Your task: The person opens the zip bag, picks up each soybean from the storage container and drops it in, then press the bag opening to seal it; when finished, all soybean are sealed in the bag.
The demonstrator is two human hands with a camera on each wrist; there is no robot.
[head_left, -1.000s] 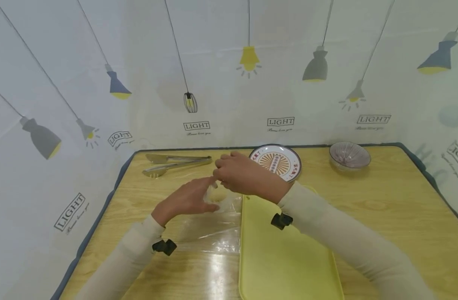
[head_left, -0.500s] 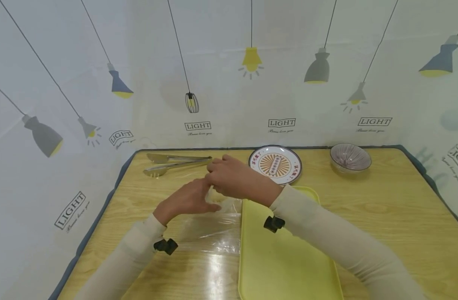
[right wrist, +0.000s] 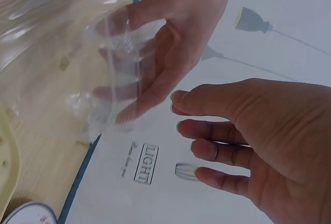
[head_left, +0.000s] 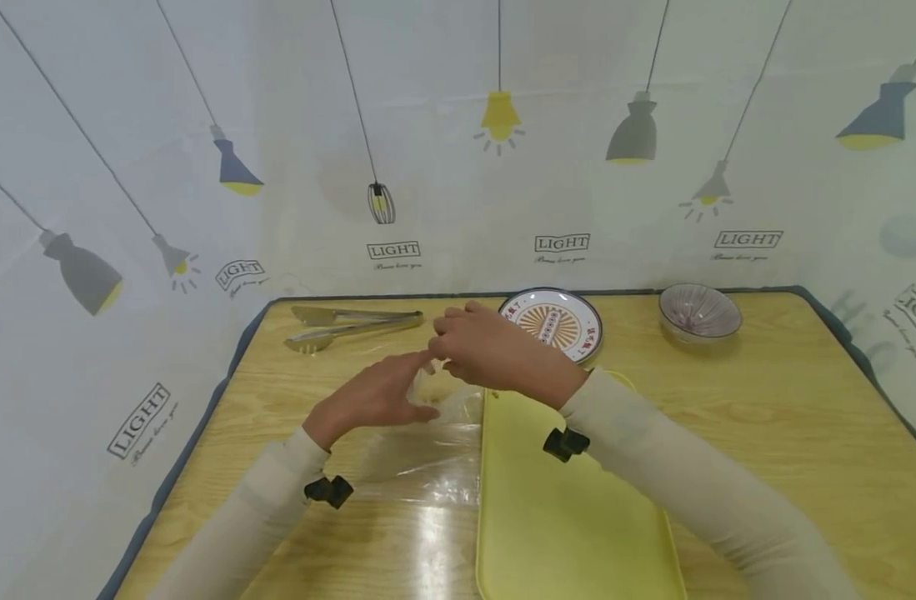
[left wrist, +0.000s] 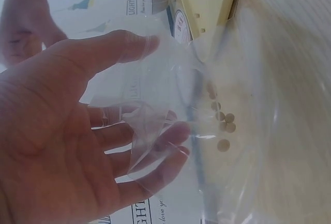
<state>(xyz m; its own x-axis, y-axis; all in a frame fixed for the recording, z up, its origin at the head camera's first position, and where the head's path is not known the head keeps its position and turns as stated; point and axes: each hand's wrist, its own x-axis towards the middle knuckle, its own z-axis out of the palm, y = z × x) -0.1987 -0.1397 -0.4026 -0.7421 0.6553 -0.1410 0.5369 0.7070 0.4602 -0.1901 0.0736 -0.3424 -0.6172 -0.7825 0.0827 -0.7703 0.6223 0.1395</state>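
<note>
A clear plastic bag (head_left: 435,475) lies on the wooden table beside the yellow tray, its mouth spread by my left hand (head_left: 375,393). The left wrist view shows the thumb and extended fingers held apart within that mouth. Several small brown balls (left wrist: 223,145) show through the film, farther down the bag. Above the mouth is my right hand (head_left: 495,348), overlapping the left fingertips in the head view. From the right wrist, its thumb (right wrist: 207,100) and loosely bent fingers stand apart, with nothing between them.
The yellow tray (head_left: 570,508) lies right of the bag, under my right forearm. Behind it sits a patterned plate (head_left: 570,321), partly covered by the right hand. Metal tongs (head_left: 352,327) lie at the back left, and a purplish bowl (head_left: 699,312) stands at the back right.
My right hand shifts left over the bag's mouth, then back right to about where it was a second ago. My left hand keeps its place at the bag.
</note>
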